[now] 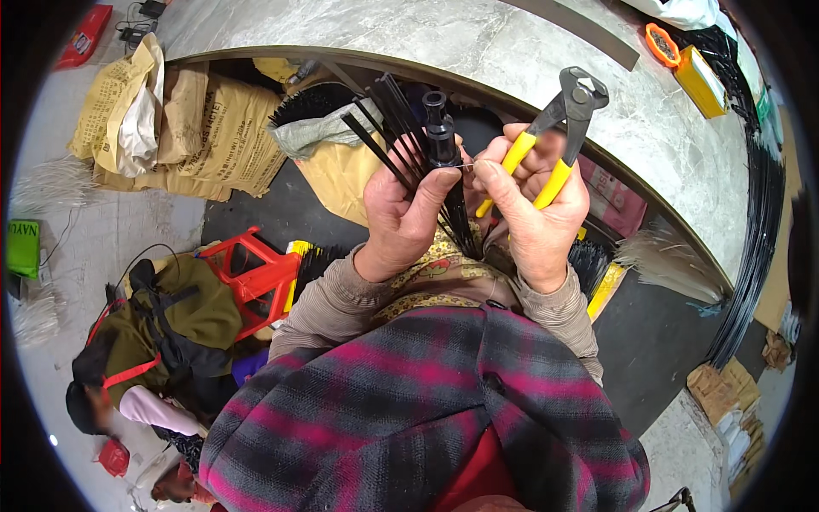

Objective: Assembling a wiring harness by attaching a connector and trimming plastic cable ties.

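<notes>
My left hand (399,209) is closed around a black plastic tubular fitting (440,128) with several thin black rods (394,107) fanning out beside it. The fitting stands roughly upright, its ringed open end toward me. My right hand (546,213) has end-cutting pliers (556,177) with yellow handles across the palm, their dark jaws pointing up and away. Between the thumb and forefinger of that same hand is the end of a thin wire (468,165), which runs to the fitting. The rods' lower ends reach down toward my patterned apron (439,264).
A curved grey marbled table (341,34) stands ahead, carrying an orange dish (662,47) and a yellow box (701,83). Brown paper sacks (235,128) lie left. A red stool (256,277) and another person (183,311) are lower left. Long black strands (751,230) hang at right.
</notes>
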The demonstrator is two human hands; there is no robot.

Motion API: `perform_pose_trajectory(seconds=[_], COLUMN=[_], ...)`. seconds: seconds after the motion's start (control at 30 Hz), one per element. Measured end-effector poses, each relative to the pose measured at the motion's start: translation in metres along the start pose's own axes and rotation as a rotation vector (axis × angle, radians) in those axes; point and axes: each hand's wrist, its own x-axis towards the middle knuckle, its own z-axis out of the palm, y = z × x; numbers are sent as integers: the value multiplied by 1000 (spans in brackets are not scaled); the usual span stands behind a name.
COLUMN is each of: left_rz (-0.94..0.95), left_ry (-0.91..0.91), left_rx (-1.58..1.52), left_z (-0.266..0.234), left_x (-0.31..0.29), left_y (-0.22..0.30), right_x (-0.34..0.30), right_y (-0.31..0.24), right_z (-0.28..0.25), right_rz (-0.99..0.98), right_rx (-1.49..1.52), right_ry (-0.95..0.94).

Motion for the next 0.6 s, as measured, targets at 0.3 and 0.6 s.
perform_pose_trajectory(seconds=[0.3, 0.6], left_rz=[81, 35], left_ry=[33, -78], left_rx=[27, -5], left_z=[6, -3], left_x=[1, 0], left_y=[-1, 0], right_x=[-12, 0], right_y=[7, -10], right_z=[5, 9], right_rz=[-274, -100], right_rx=[-332, -191], right_ry=[28, 3])
